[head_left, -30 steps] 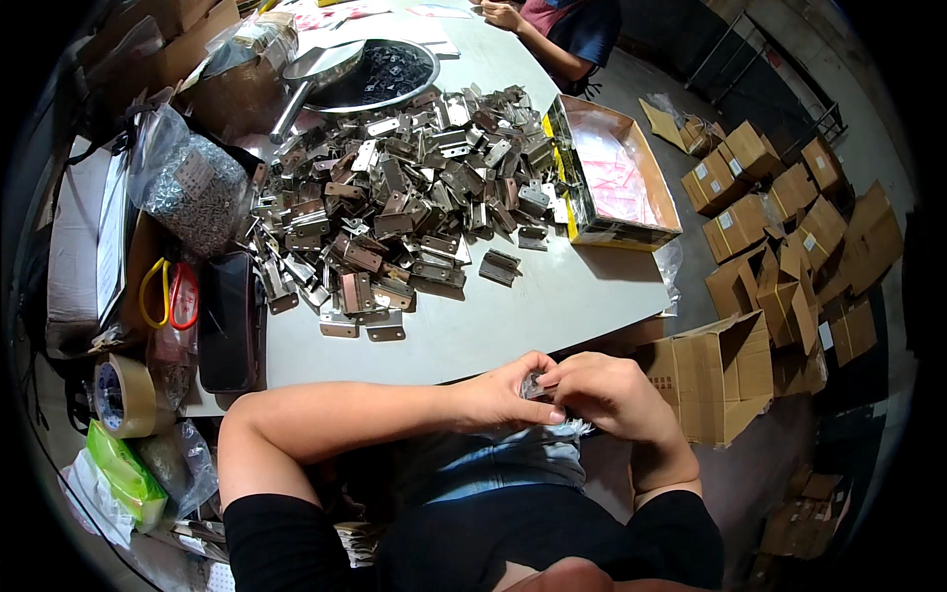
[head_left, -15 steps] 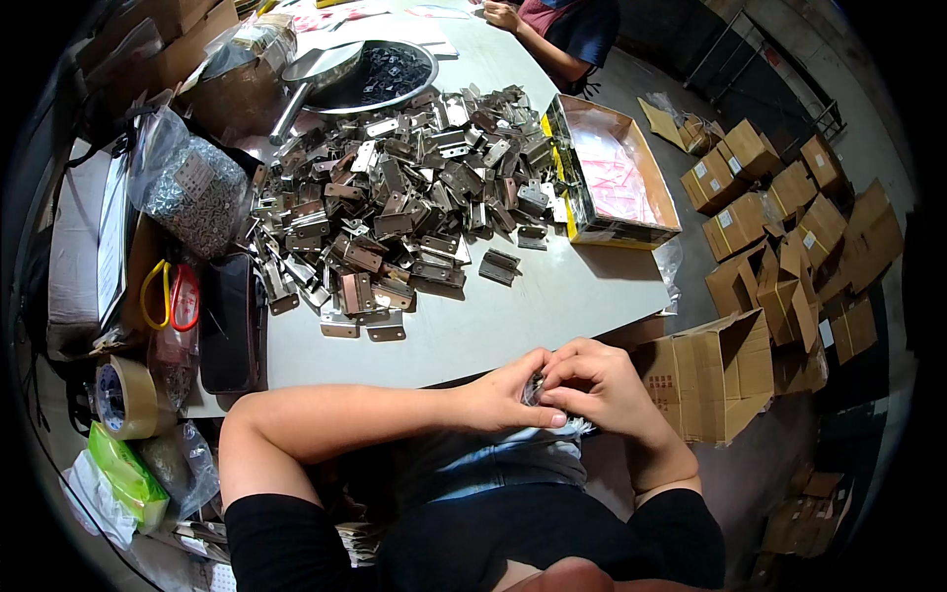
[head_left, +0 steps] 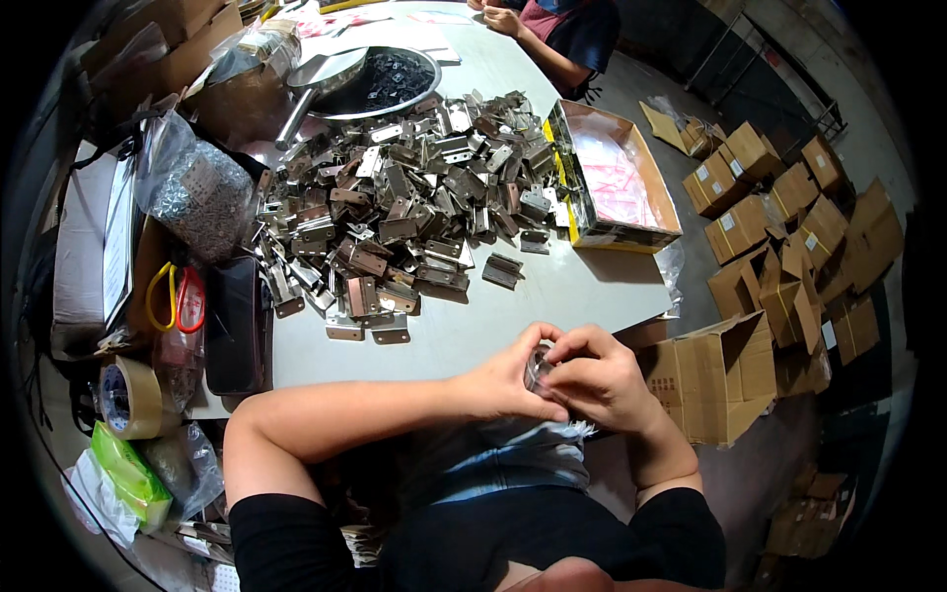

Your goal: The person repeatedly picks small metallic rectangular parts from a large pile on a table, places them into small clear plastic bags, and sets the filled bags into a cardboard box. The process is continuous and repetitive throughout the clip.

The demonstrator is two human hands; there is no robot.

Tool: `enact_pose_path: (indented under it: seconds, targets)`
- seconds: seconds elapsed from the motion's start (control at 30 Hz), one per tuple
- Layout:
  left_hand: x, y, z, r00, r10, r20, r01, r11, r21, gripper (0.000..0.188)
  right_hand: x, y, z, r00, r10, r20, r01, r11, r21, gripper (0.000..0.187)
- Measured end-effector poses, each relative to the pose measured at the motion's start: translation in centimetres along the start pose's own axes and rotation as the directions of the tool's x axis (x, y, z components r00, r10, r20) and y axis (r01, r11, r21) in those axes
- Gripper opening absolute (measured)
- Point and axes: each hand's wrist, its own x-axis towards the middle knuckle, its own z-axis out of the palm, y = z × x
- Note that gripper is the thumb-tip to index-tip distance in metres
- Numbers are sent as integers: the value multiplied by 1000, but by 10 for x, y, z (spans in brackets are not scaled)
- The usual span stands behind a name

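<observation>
Counter (head_left: 444, 345): a pale surface filling the middle of the view, its near edge just beyond the person's forearms.
Cartons (head_left: 705, 385): brown cardboard, many of them, spread over the floor to the right.
Metal brackets (head_left: 395, 212): a broad, loose heap of silvery bent plates, with holes visible in many.
Co-worker (head_left: 562, 59): partly in view at the far side, dark sleeve, hands together.
Lidless box (head_left: 626, 242): beside the heap on its right, with pink-and-clear packaging inside.
Metal bowl (head_left: 419, 100): behind the heap, full of small black pieces, a scoop (head_left: 296, 120) resting across it.
Clear bag (head_left: 202, 183): left of the heap, packed with small metal parts.
Left hand (head_left: 503, 385): grip curled, thumb and fingers around a small shiny piece.
Right hand (head_left: 602, 375): fingers bent, tips at that same piece.
Shiny piece (head_left: 538, 367): between the hands, in front of the counter's near edge; too covered to identify, or to tell whether the right grip pinches it.
Change: both hands sit slightly higher than half a second ago, baring more of the piece; the handwork seems still under way.
</observation>
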Motion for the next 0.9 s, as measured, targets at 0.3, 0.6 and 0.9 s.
enact_pose_path:
  seconds: [0.3, 0.6, 0.9]
  targets:
    - [6, 16, -16, 991, -63, -114, 100, 929, 357, 46, 33, -6, -19, 988, -146, 40, 152, 936, -317, 17]
    - [10, 9, -25, 893, 250, -375, 20, 809, 588, 49, 45, 23, -18, 997, -70, -33, 60, 971, -233, 18]
    - [11, 7, -24, 853, 286, -437, 16, 822, 569, 37, 45, 53, -16, 999, 40, 31, -35, 989, -141, 13]
